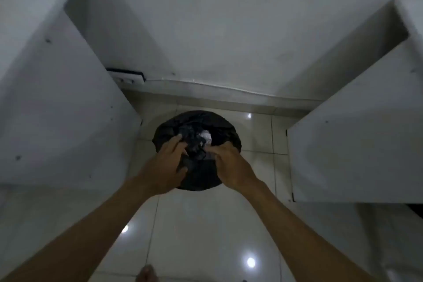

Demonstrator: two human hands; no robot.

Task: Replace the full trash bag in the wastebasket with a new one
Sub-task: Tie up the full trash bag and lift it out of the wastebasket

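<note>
Where the glossy white tiled floor (pixel 206 231) meets the pale back wall (pixel 217 30), a low skirting strip (pixel 229 96) runs across the head view from 9 to 3 o'clock. White cabinet panels flank the scene: the left cabinet (pixel 57 110) fills the 9 o'clock side and the right cabinet (pixel 357 144) the 3 o'clock side, leaving a floor corridor between them that widens toward 6 o'clock. A dark bracket with a white fitting (pixel 127 76) sits on the wall at about 10 o'clock, just beside the left cabinet's rear edge. Bright ceiling-light reflections (pixel 251 262) dot the tiles near 6 o'clock.

At the centre stands the wastebasket, wholly covered by its black trash bag (pixel 196 174); the bag's rim lies close to the left cabinet's lower corner and stands apart from the right cabinet. White crumpled refuse (pixel 205 137) shows inside the bag at 12 o'clock of its opening.

The left hand (pixel 164 165) pinches gathered black film at the 8 o'clock part of the opening, fingers curled onto the plastic. The right hand (pixel 229 165) is clenched on bunched film at the 4 o'clock part. Both forearms enter from the lower corners. A bare toe (pixel 147 273) touches the tiles at 6 o'clock, well apart from the basket.
</note>
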